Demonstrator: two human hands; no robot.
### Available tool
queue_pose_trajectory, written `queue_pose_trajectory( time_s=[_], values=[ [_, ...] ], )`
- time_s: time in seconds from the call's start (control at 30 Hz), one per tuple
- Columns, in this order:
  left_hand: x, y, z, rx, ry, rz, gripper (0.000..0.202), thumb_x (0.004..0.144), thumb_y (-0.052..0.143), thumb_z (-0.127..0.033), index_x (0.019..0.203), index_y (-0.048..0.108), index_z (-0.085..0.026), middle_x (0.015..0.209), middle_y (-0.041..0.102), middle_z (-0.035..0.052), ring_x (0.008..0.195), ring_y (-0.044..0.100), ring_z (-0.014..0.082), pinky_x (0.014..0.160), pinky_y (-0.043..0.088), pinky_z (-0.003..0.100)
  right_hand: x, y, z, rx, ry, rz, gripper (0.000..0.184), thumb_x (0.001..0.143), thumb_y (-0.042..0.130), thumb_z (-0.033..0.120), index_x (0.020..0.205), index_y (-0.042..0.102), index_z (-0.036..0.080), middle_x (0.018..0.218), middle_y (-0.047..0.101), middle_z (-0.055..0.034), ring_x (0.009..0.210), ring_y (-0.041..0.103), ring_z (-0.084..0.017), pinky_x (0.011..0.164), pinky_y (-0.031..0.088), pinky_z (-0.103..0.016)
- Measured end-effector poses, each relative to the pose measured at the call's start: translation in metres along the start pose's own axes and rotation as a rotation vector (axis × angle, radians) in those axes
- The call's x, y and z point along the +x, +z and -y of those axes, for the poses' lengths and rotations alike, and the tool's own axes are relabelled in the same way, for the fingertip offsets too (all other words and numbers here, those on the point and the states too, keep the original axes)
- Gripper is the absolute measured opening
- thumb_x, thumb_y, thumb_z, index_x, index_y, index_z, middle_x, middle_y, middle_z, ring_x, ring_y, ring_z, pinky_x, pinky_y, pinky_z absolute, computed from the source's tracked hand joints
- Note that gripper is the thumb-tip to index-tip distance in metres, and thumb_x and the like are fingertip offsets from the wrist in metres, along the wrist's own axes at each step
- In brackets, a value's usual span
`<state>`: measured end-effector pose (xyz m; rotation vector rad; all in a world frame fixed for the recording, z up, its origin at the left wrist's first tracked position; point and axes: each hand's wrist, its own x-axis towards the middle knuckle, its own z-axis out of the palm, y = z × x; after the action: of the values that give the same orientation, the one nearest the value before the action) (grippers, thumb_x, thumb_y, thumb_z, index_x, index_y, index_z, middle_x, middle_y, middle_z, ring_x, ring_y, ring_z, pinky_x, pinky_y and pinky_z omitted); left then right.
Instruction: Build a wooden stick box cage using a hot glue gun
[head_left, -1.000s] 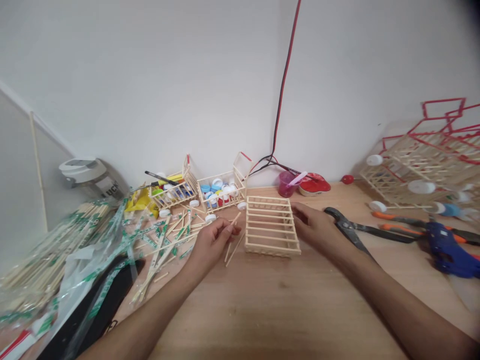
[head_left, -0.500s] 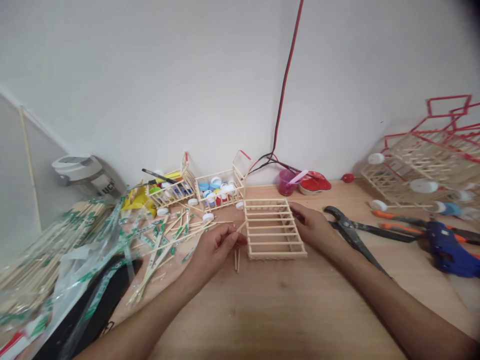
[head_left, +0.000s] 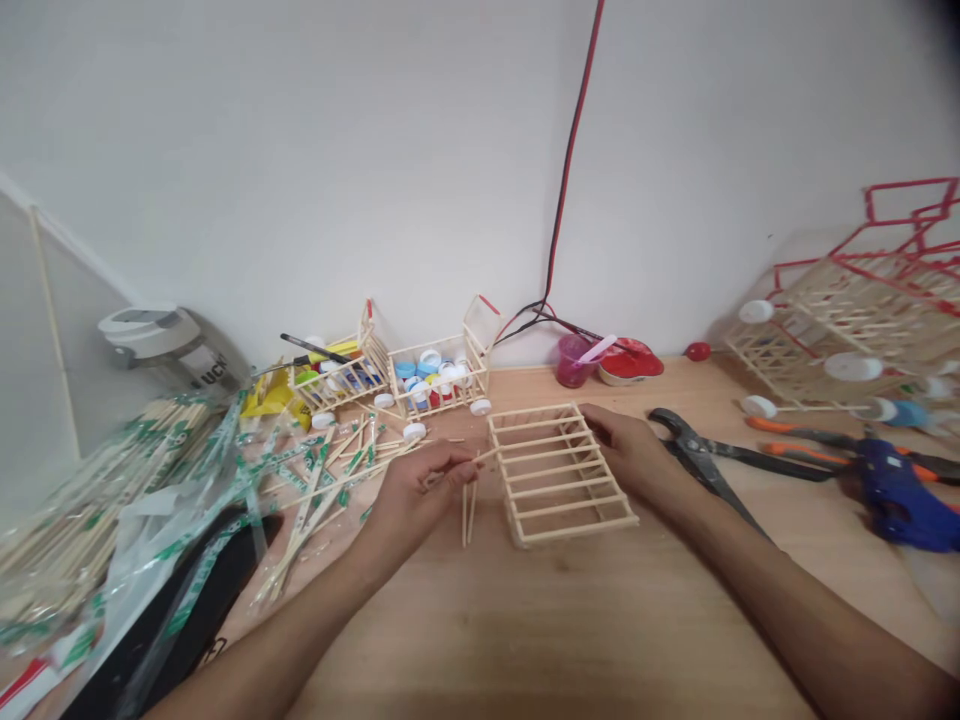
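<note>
A small crate-like frame of thin wooden sticks (head_left: 562, 476) stands on the table in front of me, its row of parallel bars facing up. At its far right side my right hand (head_left: 619, 440) grips it, with the fingertips partly hidden behind the bars. My left hand (head_left: 435, 485) is closed in a pinch on a short wooden stick (head_left: 488, 455), whose tip reaches the frame's left side. Just below those fingers two thin sticks (head_left: 469, 515) meet at a narrow angle; whether the hand also holds them I cannot tell.
Stick carts (head_left: 442, 405) with bottle caps and paint stand behind. Loose sticks and wrappers (head_left: 330, 490) lie left, a jar (head_left: 176, 350) beyond. Pliers (head_left: 705, 460), a blue glue gun (head_left: 904, 495) and stacked red-handled carts (head_left: 847, 310) are right. A purple cup (head_left: 574, 362) sits near the wall.
The stick frame has turned, its near end swinging right and towards me. The short stick in my left hand now points at the frame's left side.
</note>
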<state>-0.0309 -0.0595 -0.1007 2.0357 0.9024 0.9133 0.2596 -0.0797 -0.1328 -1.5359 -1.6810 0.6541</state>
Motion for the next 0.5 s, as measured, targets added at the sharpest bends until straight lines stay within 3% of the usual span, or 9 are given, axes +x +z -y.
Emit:
queue_pose_trajectory(
  time_s=[0.1, 0.3, 0.4, 0.5],
  values=[
    [0.002, -0.008, -0.002, 0.134, 0.167, -0.088, 0.016, 0.095, 0.058, -0.023, 0.098, 0.074, -0.022, 0.095, 0.074, 0.0023, 0.092, 0.067, 0.0154, 0.083, 0.049, 0.025, 0.001, -0.001, -0.002, -0.002, -0.003, 0.001, 0.027, 0.09, 0.052, 0.032, 0.106, 0.072, 0.022, 0.097, 0.076, -0.0042, 0.086, 0.068, -0.022, 0.077, 0.054, -0.033],
    [0.011, -0.016, -0.015, 0.371, 0.484, -0.064, 0.021, 0.1, 0.049, -0.016, 0.107, 0.068, -0.021, 0.109, 0.075, 0.0048, 0.104, 0.067, 0.0161, 0.094, 0.047, 0.031, 0.003, -0.002, -0.004, -0.015, -0.007, -0.006, 0.027, 0.091, 0.052, 0.032, 0.107, 0.072, 0.022, 0.1, 0.077, -0.0034, 0.091, 0.07, -0.022, 0.078, 0.053, -0.032],
    [0.023, -0.012, -0.03, 0.495, 0.657, 0.003, 0.023, 0.101, 0.046, -0.015, 0.104, 0.068, -0.02, 0.108, 0.075, 0.0039, 0.113, 0.061, 0.0183, 0.1, 0.043, 0.037, 0.003, -0.002, -0.005, -0.02, -0.016, -0.011, 0.028, 0.091, 0.052, 0.032, 0.106, 0.073, 0.021, 0.098, 0.077, -0.0035, 0.089, 0.07, -0.022, 0.075, 0.052, -0.031],
    [0.037, 0.0, -0.046, 0.593, 0.808, -0.02, 0.02, 0.101, 0.049, -0.018, 0.104, 0.068, -0.021, 0.112, 0.073, 0.0029, 0.113, 0.056, 0.0192, 0.099, 0.042, 0.038, 0.005, -0.001, -0.008, -0.026, -0.036, -0.016, 0.025, 0.09, 0.052, 0.03, 0.101, 0.073, 0.02, 0.095, 0.077, -0.0038, 0.085, 0.069, -0.021, 0.073, 0.051, -0.029]
  ],
)
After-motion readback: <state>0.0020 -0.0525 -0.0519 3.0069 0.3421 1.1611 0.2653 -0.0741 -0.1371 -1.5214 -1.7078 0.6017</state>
